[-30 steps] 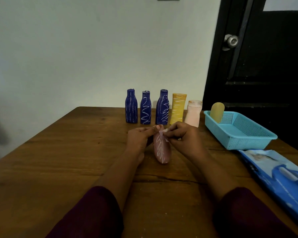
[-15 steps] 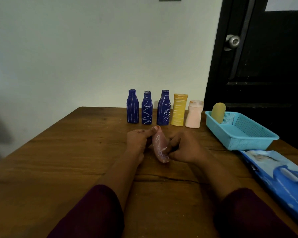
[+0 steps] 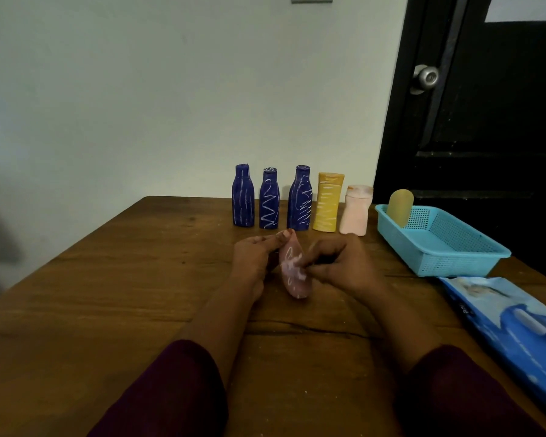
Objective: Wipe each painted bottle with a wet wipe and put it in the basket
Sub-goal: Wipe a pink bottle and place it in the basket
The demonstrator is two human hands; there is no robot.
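A wooden table (image 3: 108, 294) stood against a pale wall, with a dark door at the far right. Along the table's far edge stood a row of painted bottles awaiting their turn: three blue bottles (image 3: 269, 201), a yellow bottle (image 3: 327, 203) and a peach bottle (image 3: 355, 214). Near the middle, the left hand (image 3: 254, 257) gripped the pink bottle (image 3: 293, 279) by its upper end with its fingers curled round it. The bottle was tilted, its lower end apparently on the table. The right hand (image 3: 344, 263) pinched what looked like a small wad of wet wipe (image 3: 300, 269) against the bottle's scribbled face. To wipe well, the left hand would probably need to turn the bottle while the right rubbed firmly along the white lines, refolding to a clean patch. Right of the hands, the blue basket (image 3: 448, 263) held one tan bottle (image 3: 399, 206), and the wipe pack (image 3: 511, 320) lay nearest.
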